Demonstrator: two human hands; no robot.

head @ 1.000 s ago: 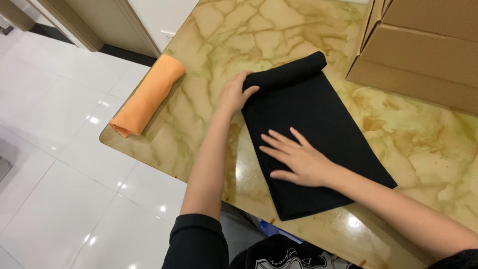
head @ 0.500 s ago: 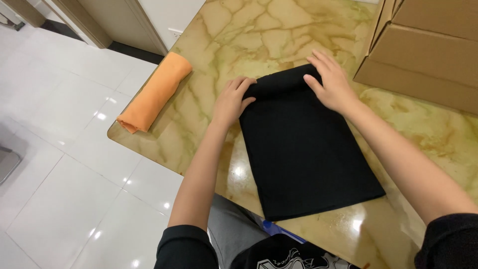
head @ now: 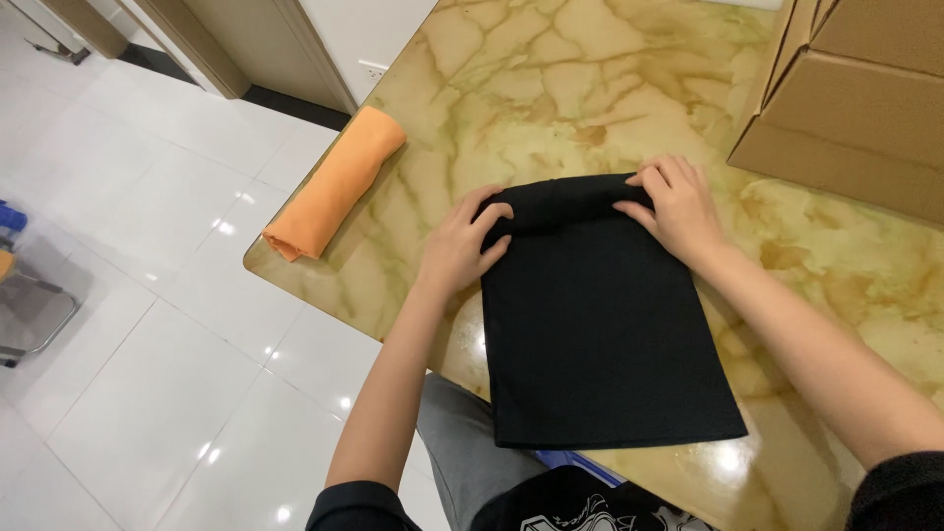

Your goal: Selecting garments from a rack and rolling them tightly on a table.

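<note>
A black cloth [head: 600, 334] lies flat on the yellow marbled table [head: 570, 88], its far end rolled into a tube. My left hand [head: 460, 246] grips the left end of that roll. My right hand [head: 677, 208] curls over the roll's right end, fingers bent on the fabric. The cloth's near edge reaches the table's front edge.
An orange rolled cloth [head: 332, 185] rests at the table's left edge. Stacked cardboard boxes [head: 855, 98] stand at the far right of the table. White tiled floor [head: 128, 324] lies to the left, with a chair leg frame [head: 29, 315] at the far left.
My right hand left the middle of the cloth and went to the roll's right end. Both hands now hold the roll, which sits nearer to me.
</note>
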